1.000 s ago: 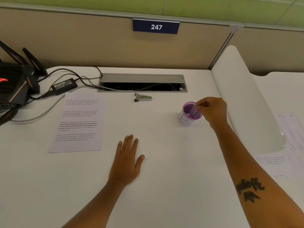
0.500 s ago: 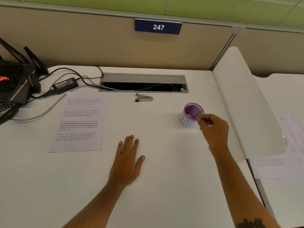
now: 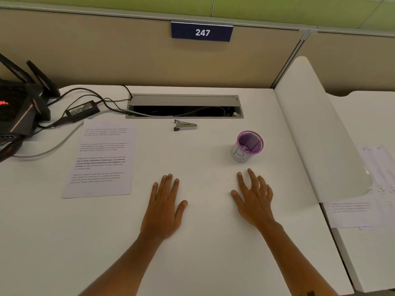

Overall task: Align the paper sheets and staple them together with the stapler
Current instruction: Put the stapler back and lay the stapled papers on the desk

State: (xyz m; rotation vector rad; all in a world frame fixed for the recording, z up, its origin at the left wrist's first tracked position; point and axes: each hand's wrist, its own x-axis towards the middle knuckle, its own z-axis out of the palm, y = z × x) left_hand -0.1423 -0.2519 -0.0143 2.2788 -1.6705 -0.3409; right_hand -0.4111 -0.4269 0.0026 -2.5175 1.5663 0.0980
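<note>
From the head view, your left hand (image 3: 163, 207) lies flat on the counter (image 3: 192, 263), palm down, fingers (image 3: 168, 184) straight and close together, clamped on nothing. Your right hand (image 3: 254, 198) is now beside it, also palm down, its fingers spread apart and empty. That is the change: a second ago this hand was pinched at the rim of the purple mesh cup (image 3: 248, 146), and half a second ago it was drawing back from it; now it has come down near you, just in front of the cup and clear of it. The cup stands upright with small items inside that are too small to name.

The paper sheets (image 3: 101, 159) lie to your left, printed side up, well apart from both hands; from here they look like one squared stack, and you cannot tell how many there are. The stapler (image 3: 184, 126) rests closed at the far side of the counter, just in front of the cable tray (image 3: 183, 106), between the sheets and the cup and touching neither. Neither looks touched.

So both hands are free, and the work proper looks not yet begun. The next move is likely your left hand reaching over to gather and square the sheets, while the right goes forward for the stapler.
</note>
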